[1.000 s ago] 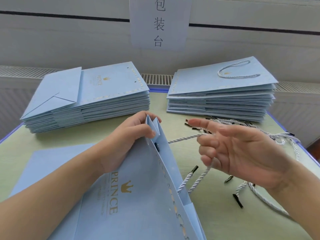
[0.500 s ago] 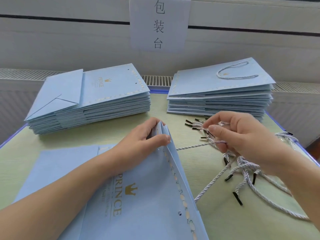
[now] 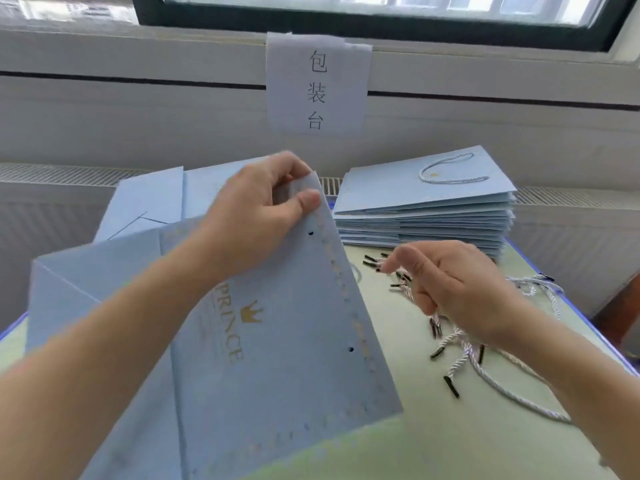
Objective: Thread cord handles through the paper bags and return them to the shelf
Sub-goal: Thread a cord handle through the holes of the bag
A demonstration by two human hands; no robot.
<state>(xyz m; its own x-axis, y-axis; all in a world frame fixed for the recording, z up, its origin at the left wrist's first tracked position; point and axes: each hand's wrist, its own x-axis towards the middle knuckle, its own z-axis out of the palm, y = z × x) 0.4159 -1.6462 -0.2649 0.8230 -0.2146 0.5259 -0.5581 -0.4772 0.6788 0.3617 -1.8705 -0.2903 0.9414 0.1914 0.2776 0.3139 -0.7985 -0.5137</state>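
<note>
Two hands — left hand (image 3: 258, 216) pinches bag (image 3: 287, 341) corner.

A dark-framed window (image 3: 381, 12) lets in daylight above a white wall (image 3: 138, 116) — a paper sign (image 3: 317, 86) taped there.

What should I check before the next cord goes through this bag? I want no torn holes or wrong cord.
1. Bag held firmly: ok. The left hand pinches the top edge of the bag.
2. Holes free: ok. The upper hole and the lower hole both show open, with no cord in them.
3. Cord picked: cannot tell. The right hand is over the loose cords on the table, fingers curled, but a grip on one is not visible.
4. One cord separated: not ok. The cords lie tangled.
5. Finished stack has room: ok. Its top bag lies flat with its handle on it.
</note>
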